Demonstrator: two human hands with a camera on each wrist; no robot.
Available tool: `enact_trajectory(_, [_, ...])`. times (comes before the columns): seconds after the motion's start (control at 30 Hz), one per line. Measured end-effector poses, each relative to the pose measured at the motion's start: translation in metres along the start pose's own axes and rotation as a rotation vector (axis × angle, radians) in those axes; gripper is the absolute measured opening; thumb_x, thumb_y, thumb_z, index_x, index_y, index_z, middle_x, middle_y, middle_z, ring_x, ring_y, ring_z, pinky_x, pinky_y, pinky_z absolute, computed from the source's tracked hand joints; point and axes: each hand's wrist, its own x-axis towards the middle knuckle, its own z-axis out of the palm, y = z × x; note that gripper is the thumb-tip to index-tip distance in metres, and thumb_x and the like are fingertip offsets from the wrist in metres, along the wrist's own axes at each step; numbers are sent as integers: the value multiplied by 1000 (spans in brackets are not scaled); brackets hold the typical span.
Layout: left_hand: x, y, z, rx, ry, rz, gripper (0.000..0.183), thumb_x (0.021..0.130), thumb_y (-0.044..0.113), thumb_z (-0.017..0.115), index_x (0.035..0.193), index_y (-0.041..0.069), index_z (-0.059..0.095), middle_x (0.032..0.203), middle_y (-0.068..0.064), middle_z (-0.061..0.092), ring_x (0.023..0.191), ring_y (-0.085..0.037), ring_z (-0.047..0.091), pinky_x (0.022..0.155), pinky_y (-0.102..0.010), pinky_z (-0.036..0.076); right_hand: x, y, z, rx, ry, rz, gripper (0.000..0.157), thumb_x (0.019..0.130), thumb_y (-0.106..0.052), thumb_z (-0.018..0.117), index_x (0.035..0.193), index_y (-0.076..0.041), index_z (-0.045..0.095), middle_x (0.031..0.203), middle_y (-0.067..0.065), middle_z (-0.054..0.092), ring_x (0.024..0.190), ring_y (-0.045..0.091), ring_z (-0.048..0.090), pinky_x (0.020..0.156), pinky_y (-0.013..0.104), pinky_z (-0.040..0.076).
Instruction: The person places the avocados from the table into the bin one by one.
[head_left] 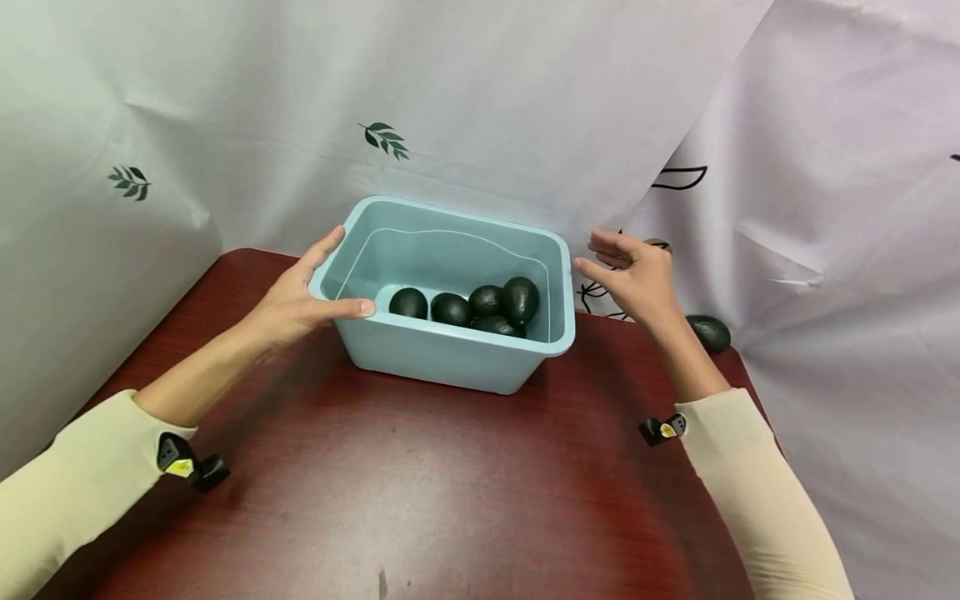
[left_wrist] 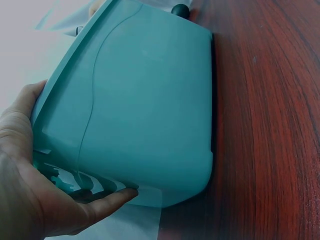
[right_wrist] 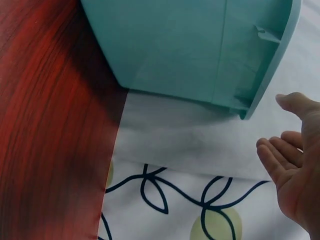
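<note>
A light blue plastic bin (head_left: 450, 372) stands at the back of the table. Several dark green avocados (head_left: 521, 300) lie inside it, grouped toward the front right. My left hand (head_left: 296, 304) holds the bin's near left corner, its thumb on the front rim and its fingers spread along the left end. In the left wrist view, fingers (left_wrist: 112, 202) rest against the outer wall. Just beyond the bin's right end, my right hand (head_left: 633, 271) hovers apart from the rim, palm toward it and fingers loosely bent, holding nothing.
A single avocado (head_left: 708, 333) lies by the table's right edge, beyond my right forearm. White cloth (head_left: 465, 100) with leaf prints hangs behind the dark red wooden table (head_left: 435, 467). In the right wrist view, the bin (right_wrist: 170, 50) juts past the table's edge.
</note>
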Motion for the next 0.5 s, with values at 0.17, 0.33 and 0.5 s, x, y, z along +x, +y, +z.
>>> enact_trajectory(0.17, [0, -1, 0, 5, -1, -5, 111, 86, 30, 86, 162, 54, 9, 172, 17, 17, 144, -19, 37, 108, -36, 42, -6, 8, -8, -25, -3, 44, 58, 85, -35, 87, 133, -6, 71, 127, 13, 75, 116, 33, 73, 93, 26, 59])
enact_trajectory(0.33, [0, 0, 0, 1, -2, -3, 110, 87, 30, 86, 162, 53, 9, 172, 17, 16, 144, -18, 37, 106, -32, 44, -13, 19, -17, -62, -18, 76, 59, 85, -39, 87, 133, -10, 72, 127, 11, 75, 116, 34, 73, 87, 13, 56])
enact_trajectory(0.5, [-1, 0, 0, 2, -3, -2, 110, 87, 30, 86, 162, 53, 9, 172, 16, 18, 141, -18, 39, 101, -27, 46, -20, 29, -28, -120, -17, 103, 59, 85, -42, 87, 133, -12, 72, 127, 11, 75, 116, 33, 73, 84, 6, 52])
